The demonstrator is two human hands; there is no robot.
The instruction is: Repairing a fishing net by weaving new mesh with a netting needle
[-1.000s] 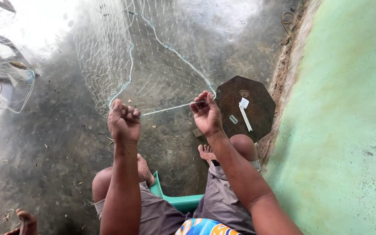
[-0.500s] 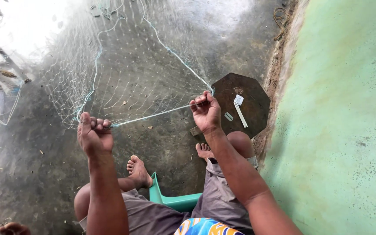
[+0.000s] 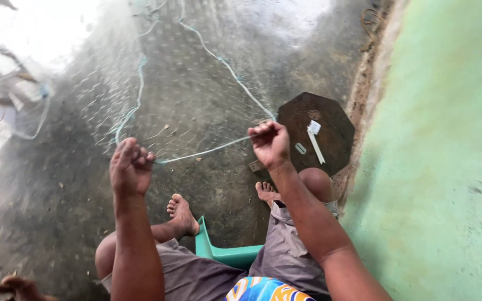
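Both fists are closed on the pale blue edge cord (image 3: 207, 150) of the fine translucent fishing net (image 3: 157, 83) spread over the grey concrete floor (image 3: 207, 189), so the left hand (image 3: 130, 167) and right hand (image 3: 270, 143) should keep that span taut and level.

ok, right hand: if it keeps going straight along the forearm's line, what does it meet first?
Probably the fine net hanging just beyond the right hand, which pinches its pale blue edge cord. Past that lies the wet concrete floor. Depth is unclear from this one view.
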